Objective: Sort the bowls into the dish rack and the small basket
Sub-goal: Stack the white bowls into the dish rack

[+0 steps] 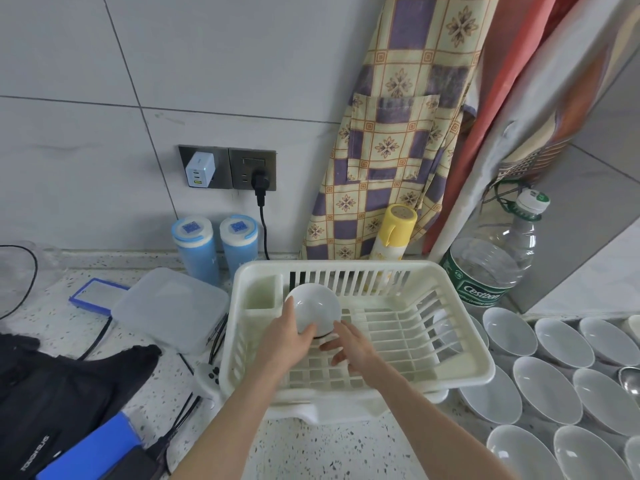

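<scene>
Now left hand (289, 336) grips bowl (313, 311) over rack (460, 341).

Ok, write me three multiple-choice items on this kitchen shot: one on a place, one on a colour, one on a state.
1. Where is the bowl the hands are on?
A. inside the dish rack
B. on the counter right of the rack
C. on the clear lidded box

2. What colour are the two lidded canisters below the wall sockets?
A. red
B. blue
C. green

3. How does that bowl sit?
A. upright, opening up
B. turned over, base towards the camera
C. stacked in another bowl

Answers:
1 A: the white bowl is within the dish rack walls, held by the left hand with the right hand at its base.
2 B: the canisters are blue.
3 B: its rounded outside and base face the camera.
</scene>
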A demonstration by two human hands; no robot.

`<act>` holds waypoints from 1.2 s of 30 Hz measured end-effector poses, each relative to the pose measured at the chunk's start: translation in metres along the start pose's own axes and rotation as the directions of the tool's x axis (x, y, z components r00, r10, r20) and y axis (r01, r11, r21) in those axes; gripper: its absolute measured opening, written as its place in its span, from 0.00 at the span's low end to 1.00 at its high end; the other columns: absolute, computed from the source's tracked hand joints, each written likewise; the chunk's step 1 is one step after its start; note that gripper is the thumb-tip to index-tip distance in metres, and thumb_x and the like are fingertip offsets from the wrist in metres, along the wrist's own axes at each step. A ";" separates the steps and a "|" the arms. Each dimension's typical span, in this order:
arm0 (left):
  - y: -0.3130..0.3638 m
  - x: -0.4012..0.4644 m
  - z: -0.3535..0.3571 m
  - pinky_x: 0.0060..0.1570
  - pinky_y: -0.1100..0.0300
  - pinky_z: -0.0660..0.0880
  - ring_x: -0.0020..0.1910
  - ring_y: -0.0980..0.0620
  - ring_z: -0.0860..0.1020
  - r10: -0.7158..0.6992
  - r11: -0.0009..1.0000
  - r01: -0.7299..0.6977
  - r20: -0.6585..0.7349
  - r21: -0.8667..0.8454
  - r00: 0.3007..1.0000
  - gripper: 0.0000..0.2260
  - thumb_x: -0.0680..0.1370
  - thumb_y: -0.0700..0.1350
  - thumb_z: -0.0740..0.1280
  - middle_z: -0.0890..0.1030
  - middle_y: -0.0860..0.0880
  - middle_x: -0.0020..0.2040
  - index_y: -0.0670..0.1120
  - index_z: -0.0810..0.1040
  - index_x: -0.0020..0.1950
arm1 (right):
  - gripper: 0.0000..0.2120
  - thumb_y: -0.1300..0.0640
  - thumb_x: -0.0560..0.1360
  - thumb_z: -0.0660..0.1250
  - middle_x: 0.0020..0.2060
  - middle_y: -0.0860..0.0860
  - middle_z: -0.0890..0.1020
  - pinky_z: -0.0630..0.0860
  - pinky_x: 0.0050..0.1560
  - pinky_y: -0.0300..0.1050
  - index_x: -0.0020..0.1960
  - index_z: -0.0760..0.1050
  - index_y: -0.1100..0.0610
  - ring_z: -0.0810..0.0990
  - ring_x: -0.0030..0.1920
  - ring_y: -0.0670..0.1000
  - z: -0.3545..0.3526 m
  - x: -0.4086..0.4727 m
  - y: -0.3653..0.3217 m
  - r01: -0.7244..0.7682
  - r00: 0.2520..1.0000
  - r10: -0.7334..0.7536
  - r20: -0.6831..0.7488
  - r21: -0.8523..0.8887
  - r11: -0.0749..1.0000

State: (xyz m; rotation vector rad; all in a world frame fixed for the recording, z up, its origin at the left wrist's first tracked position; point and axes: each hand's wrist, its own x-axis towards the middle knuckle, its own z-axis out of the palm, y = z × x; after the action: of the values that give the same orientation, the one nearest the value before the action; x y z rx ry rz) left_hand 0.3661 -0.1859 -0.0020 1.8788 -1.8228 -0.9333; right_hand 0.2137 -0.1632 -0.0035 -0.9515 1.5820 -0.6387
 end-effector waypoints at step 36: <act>0.096 -0.227 0.202 0.25 0.67 0.67 0.29 0.56 0.71 -0.132 0.817 0.371 0.482 -0.443 0.866 0.06 0.81 0.49 0.61 0.83 0.50 0.44 0.57 0.73 0.57 | 0.10 0.58 0.80 0.59 0.38 0.46 0.86 0.65 0.31 0.39 0.51 0.80 0.51 0.72 0.32 0.47 -0.208 -0.223 0.218 0.037 0.810 0.207 -0.549 0.400 0.916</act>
State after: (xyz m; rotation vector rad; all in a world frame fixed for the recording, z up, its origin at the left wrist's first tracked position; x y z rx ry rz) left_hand 0.1707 0.0633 -0.0359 1.6637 -1.3093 -1.8621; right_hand -0.0296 0.1219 -0.0148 -0.3787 1.9119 -1.2182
